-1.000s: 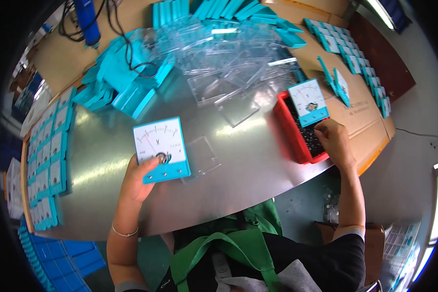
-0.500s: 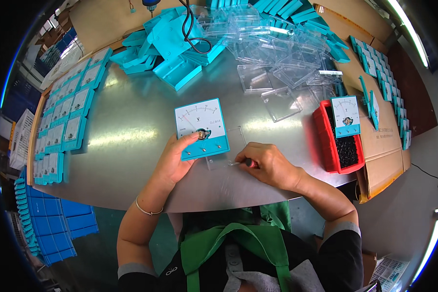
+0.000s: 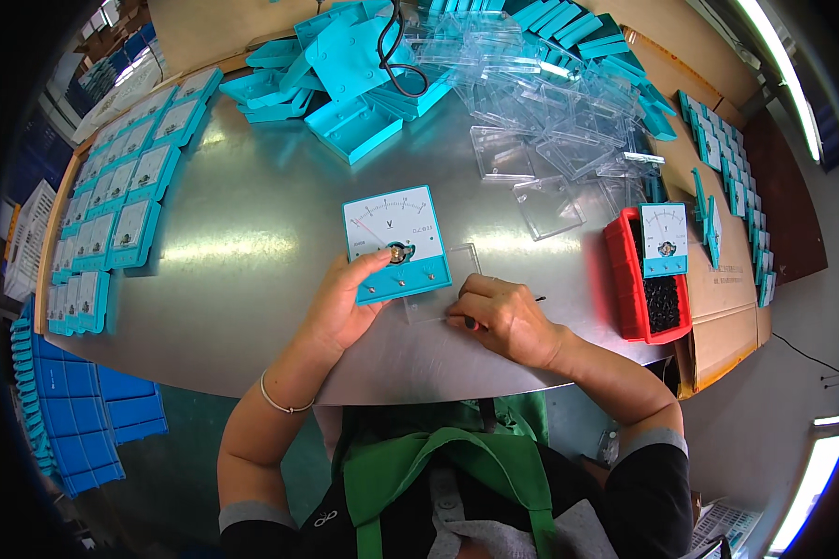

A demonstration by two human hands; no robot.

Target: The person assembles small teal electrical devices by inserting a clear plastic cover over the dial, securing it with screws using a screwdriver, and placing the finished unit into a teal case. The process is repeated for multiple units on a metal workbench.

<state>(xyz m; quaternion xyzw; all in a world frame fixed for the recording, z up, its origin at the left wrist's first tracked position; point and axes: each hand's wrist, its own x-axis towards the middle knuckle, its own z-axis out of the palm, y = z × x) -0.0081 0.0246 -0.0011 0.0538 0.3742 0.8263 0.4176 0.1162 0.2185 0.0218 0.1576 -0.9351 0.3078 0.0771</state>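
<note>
Many finished meter faces (image 3: 112, 200) lay in rows at the left edge of the tabletop (image 3: 252, 289), well apart from the work. Near the middle, the left hand (image 3: 340, 307) held a turquoise panel meter (image 3: 396, 242), tilted up from the steel, with the thumb pressed near the round knob on its face and the other fingers closed behind the lower edge. Just right of it, a clear plastic cover (image 3: 438, 293) lay flat on the tabletop, partly under the right hand (image 3: 503, 321). That hand was closed around a thin dark tool (image 3: 536, 300), probably a small screwdriver; only its ends showed. Further right stood a red bin (image 3: 625, 279) of black screws with another meter (image 3: 665, 240) resting on it.

The risks, as I judged them: the meter was gripped only at one lower corner, so it could slip and strike the steel. The thumb so near the knob could disturb the needle. The tool tip, close to the clear cover, could scratch it.
</note>
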